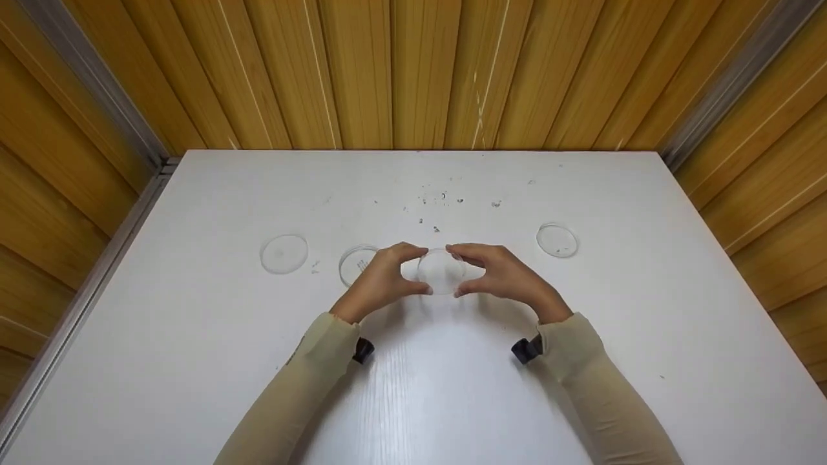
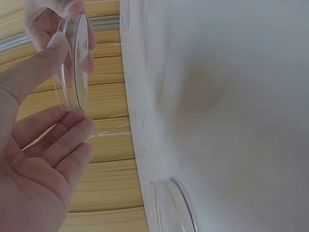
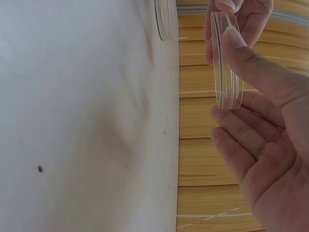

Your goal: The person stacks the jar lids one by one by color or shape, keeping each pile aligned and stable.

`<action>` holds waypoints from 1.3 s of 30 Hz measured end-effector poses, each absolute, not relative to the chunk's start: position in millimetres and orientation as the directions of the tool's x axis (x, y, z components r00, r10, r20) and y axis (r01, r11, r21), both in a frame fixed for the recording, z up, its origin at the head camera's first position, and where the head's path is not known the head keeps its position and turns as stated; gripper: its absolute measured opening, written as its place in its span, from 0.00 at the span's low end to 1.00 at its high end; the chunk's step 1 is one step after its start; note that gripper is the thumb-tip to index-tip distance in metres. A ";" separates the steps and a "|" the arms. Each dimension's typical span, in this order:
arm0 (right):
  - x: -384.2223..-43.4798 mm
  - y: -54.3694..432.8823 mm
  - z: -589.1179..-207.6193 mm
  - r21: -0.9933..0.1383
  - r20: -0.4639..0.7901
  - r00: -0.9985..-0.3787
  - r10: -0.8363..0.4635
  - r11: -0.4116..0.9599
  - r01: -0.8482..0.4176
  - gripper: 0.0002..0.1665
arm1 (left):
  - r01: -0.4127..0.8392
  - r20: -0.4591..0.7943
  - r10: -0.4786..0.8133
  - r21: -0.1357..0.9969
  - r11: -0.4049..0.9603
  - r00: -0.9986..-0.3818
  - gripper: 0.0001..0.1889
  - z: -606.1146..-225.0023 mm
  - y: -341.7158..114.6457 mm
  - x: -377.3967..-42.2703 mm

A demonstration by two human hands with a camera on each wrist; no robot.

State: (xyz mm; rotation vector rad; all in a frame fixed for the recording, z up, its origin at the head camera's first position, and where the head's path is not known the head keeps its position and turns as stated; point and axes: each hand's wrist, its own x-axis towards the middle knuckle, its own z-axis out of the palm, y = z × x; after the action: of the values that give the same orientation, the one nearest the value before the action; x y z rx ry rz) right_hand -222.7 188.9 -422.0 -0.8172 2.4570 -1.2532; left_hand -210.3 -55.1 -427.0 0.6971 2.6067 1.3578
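Note:
Both hands hold a clear round petri dish (image 1: 441, 272) above the white table. The left hand (image 1: 386, 278) grips its left edge between thumb and fingers, and the right hand (image 1: 510, 276) grips the right edge the same way. In the left wrist view the petri dish (image 2: 73, 63) is seen edge-on, with its lid and base looking stacked. The right wrist view shows the dish (image 3: 226, 63) pinched between the right thumb and fingertips. Partly hidden behind the left hand, another petri dish (image 1: 354, 263) lies on the table with small marks visible in it.
A clear dish (image 1: 284, 254) lies at the left of the table (image 1: 413, 400), another dish (image 1: 557, 240) at the right. Small dark bits (image 1: 436, 229) are scattered toward the back. Wood-patterned panels (image 1: 413, 77) stand behind and at both sides.

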 end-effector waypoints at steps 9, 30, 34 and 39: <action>-203.5 174.1 -430.1 -0.739 0.015 -0.769 -0.639 0.511 -0.439 0.45 | 0.337 0.064 0.473 0.785 0.519 -0.879 0.34 -437.9 -72.6 -190.0; -188.0 169.2 -440.7 -0.557 -0.031 -0.667 -0.744 0.567 -0.606 0.44 | 0.481 -0.008 0.589 0.569 0.667 -0.808 0.30 -442.9 -62.2 -172.1; -187.0 167.0 -441.8 -0.528 -0.063 -0.667 -0.743 0.592 -0.610 0.42 | 0.502 -0.010 0.600 0.536 0.679 -0.800 0.32 -444.1 -61.9 -169.3; -186.2 164.9 -441.4 -0.529 -0.093 -0.676 -0.732 0.611 -0.589 0.42 | 0.509 -0.029 0.601 0.500 0.700 -0.798 0.32 -442.3 -62.4 -168.0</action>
State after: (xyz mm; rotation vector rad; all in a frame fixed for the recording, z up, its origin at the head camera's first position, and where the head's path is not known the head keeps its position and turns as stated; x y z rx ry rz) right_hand -186.2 164.9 -441.4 -1.0712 2.5390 -0.6751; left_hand -168.0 -62.4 -442.3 0.8972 2.7179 0.7146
